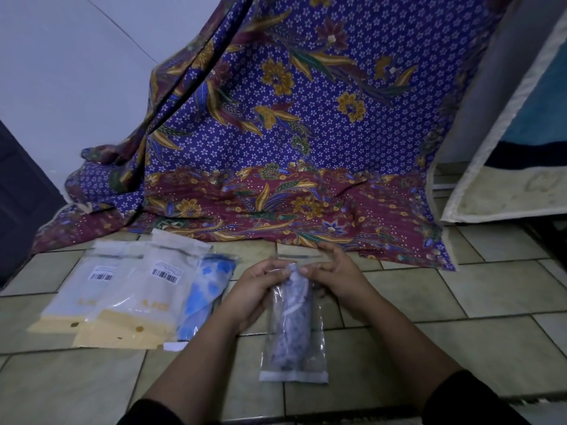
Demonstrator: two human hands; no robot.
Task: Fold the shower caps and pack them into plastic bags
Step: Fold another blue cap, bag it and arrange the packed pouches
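A clear plastic bag (pixel 293 342) lies on the tiled floor with a rolled pale blue-grey shower cap (pixel 291 314) inside it. My left hand (pixel 254 289) and my right hand (pixel 334 277) both pinch the bag's far, open end, their fingertips meeting over the top of the cap. To the left lies another clear bag holding a folded cap with blue patches (pixel 205 296). Further left are two flat packaged bags with barcode labels and yellow card ends, one (pixel 138 305) overlapping the other (pixel 79 296).
A purple and maroon floral cloth (pixel 291 133) hangs down and spreads over the floor just beyond my hands. A mattress edge (pixel 503 148) leans at the right. A dark door (pixel 21 204) stands at the left. Pale floor tiles (pixel 460 302) surround the bags.
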